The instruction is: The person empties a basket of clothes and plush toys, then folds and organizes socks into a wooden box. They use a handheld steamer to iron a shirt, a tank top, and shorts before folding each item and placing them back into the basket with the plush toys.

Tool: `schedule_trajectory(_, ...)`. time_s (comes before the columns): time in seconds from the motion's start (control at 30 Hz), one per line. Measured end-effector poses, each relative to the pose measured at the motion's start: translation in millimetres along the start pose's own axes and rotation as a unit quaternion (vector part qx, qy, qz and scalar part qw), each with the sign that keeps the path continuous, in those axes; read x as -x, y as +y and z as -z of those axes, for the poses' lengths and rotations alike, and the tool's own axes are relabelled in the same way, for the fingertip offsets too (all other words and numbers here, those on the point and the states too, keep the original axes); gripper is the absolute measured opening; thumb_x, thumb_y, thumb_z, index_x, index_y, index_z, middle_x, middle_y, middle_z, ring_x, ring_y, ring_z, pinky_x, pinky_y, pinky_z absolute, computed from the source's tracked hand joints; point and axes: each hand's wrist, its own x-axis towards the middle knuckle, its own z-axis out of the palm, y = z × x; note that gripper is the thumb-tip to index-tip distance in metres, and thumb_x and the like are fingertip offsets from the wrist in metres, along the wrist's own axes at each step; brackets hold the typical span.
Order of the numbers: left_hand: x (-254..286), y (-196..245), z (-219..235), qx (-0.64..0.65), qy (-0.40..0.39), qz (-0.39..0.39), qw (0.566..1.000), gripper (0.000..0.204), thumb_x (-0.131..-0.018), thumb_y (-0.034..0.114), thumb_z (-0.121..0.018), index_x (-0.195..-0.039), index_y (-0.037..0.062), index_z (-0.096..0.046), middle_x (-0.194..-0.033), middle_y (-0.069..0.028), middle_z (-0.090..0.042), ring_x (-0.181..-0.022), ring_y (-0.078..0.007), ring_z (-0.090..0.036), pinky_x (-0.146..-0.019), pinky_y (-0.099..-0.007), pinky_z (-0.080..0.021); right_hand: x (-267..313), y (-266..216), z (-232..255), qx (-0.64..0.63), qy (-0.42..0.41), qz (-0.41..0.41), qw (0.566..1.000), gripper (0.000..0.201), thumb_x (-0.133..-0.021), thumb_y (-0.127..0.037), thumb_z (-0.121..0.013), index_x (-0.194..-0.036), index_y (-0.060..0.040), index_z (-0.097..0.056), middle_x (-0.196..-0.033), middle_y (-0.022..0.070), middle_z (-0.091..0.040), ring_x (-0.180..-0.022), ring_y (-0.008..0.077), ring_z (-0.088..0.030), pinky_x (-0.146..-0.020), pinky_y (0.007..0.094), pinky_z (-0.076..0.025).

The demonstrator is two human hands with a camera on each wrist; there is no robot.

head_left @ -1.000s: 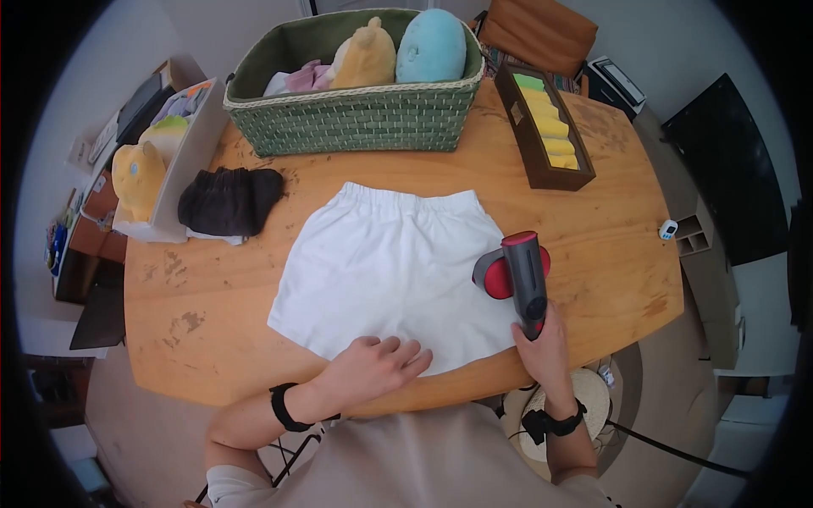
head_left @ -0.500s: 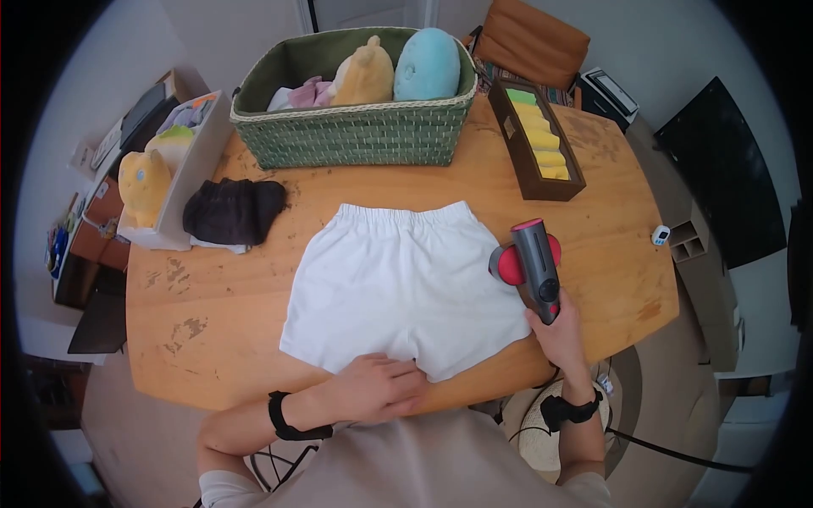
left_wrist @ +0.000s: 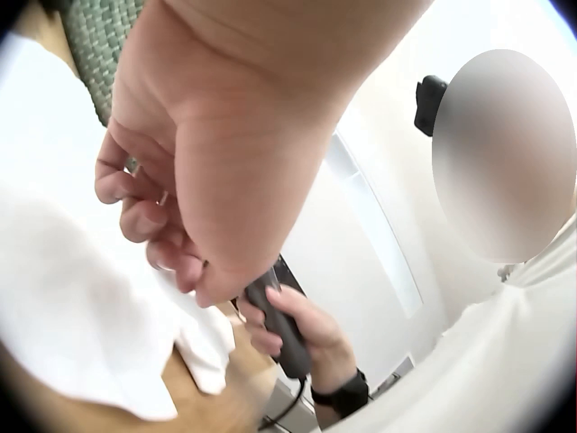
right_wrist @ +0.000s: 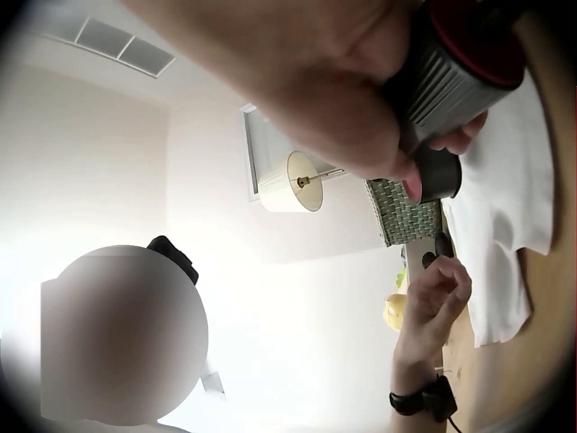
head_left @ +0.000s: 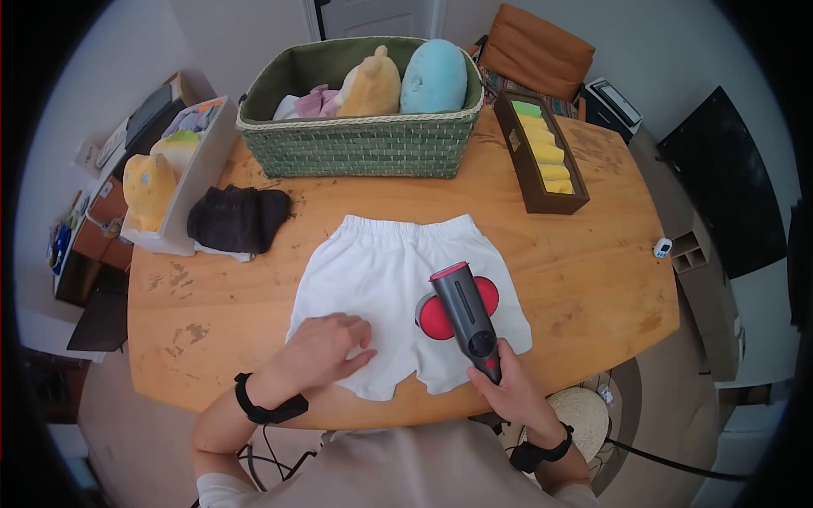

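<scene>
White shorts [head_left: 373,271] lie flat on the wooden table, waistband towards the basket. The right hand [head_left: 511,391] grips the handle of a grey and red handheld device [head_left: 464,315], whose round red parts are over the leg on the right. Over the lower left leg is the left hand [head_left: 329,349], its fingers loosely bent and holding nothing. The left wrist view shows the left hand [left_wrist: 198,153] beside the white cloth [left_wrist: 72,289]. In the right wrist view the right hand [right_wrist: 334,99] is wrapped round the device [right_wrist: 442,90].
A green woven basket [head_left: 356,151] with plush toys stands at the table's back. Dark folded clothing [head_left: 239,218] and a white bin [head_left: 201,169] are on the left. A brown box [head_left: 555,201] of yellow and green rolls sits back right, a small white gadget [head_left: 662,247] at the right edge.
The right hand has carried the device left, from the shorts' right side to over the right leg. The left hand has moved left and slightly up from the bottom hem. The head view has shifted.
</scene>
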Motion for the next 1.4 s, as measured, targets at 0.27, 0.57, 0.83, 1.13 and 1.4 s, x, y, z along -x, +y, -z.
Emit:
schedule_trajectory(0.27, 13, -39, -21, -0.047, 0.157, 0.199, 0.966, 0.054, -0.072, 0.039, -0.088, -0.101, 0.0089, -0.054, -0.102, -0.0074, -0.060, -0.098, -0.0290, -0.063, -0.080, -0.0406, -0.055, 15, 35, -4, 0.025, -0.047, -0.045, 0.998, 0.044, -0.097, -0.029, -0.067, -0.121, 0.0020, -0.048, -0.086, 0.0106, -0.055, -0.076, 0.0209, -0.056, -0.070, 0.0361, -0.048)
schedule_trajectory(0.57, 13, -37, -17, -0.041, 0.143, 0.214, 0.965, 0.058, -0.069, 0.038, -0.090, -0.103, 0.0088, -0.053, -0.102, -0.0092, -0.061, -0.100, -0.0299, -0.063, -0.082, -0.0404, -0.055, 49, 21, 31, 0.029, -0.085, -0.117, 0.989, 0.046, -0.095, -0.025, -0.069, -0.128, 0.0000, -0.050, -0.085, 0.0083, -0.056, -0.075, 0.0195, -0.056, -0.071, 0.0345, -0.047)
schedule_trajectory(0.83, 12, -36, -16, -0.052, 0.149, 0.213, 0.964, 0.059, -0.069, 0.036, -0.091, -0.103, 0.0075, -0.053, -0.103, -0.0101, -0.061, -0.100, -0.0302, -0.063, -0.082, -0.0406, -0.054, 24, 16, -6, 0.041, -0.102, -0.037, 0.993, 0.043, -0.094, -0.026, -0.070, -0.119, 0.0030, -0.051, -0.085, 0.0128, -0.059, -0.076, 0.0242, -0.059, -0.069, 0.0378, -0.047)
schedule_trajectory(1.13, 12, -42, -12, -0.051, 0.138, 0.226, 0.963, 0.057, -0.070, 0.037, -0.090, -0.102, 0.0076, -0.052, -0.102, -0.0097, -0.062, -0.098, -0.0308, -0.064, -0.081, -0.0405, -0.054, 48, 13, 41, 0.113, -0.204, -0.054, 0.971, 0.047, -0.092, -0.027, -0.071, -0.121, 0.0041, -0.051, -0.092, 0.0181, -0.061, -0.085, 0.0311, -0.062, -0.074, 0.0397, -0.049)
schedule_trajectory(1.4, -7, -56, 23, -0.032, 0.035, 0.221, 0.974, 0.049, -0.079, 0.035, -0.083, -0.109, 0.0086, -0.056, -0.081, -0.0083, -0.063, -0.079, -0.0299, -0.065, -0.073, -0.0390, -0.052, 52, 12, 54, -0.037, -0.170, -0.134, 0.976, 0.041, -0.093, -0.024, -0.071, -0.120, 0.0017, -0.053, -0.087, 0.0142, -0.061, -0.074, 0.0256, -0.063, -0.069, 0.0365, -0.050)
